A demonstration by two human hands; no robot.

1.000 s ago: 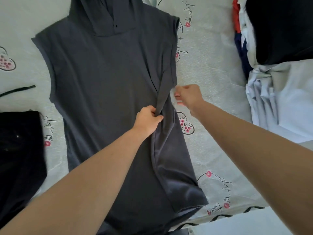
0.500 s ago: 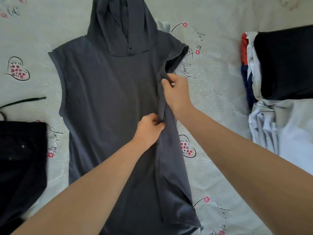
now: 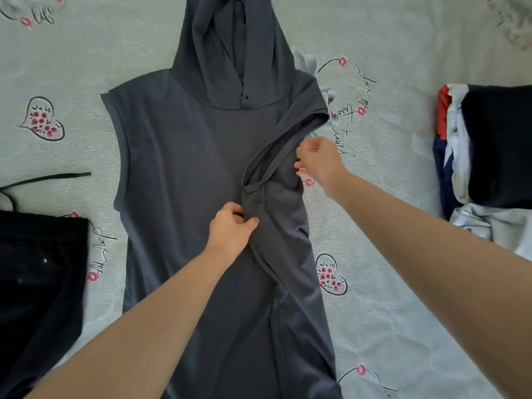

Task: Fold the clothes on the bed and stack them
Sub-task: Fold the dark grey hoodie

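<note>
Pale-green printed bedsheet (image 3: pixel 403 197) carries everything. Grey sleeveless hoodie (image 3: pixel 178 174) lies flat at its centre, hood pointing away from the person, its right side partly folded inward and bunched. Folded stack (image 3: pixel 495 145) sits right of the hoodie; black garment (image 3: pixel 37 277) sits left of it.

Left hand (image 3: pixel 230 230) pinches the folded edge near the hoodie's middle. Right hand (image 3: pixel 318 161) grips fabric just below the right armhole (image 3: pixel 288 145).

Risks, judged:
- armhole band is looped and twisted; flattening now would likely trap a crease
- uneven pull between the hands may skew the fold line
- thin, limp cloth may slip from the pinch and drag the hoodie off square
</note>
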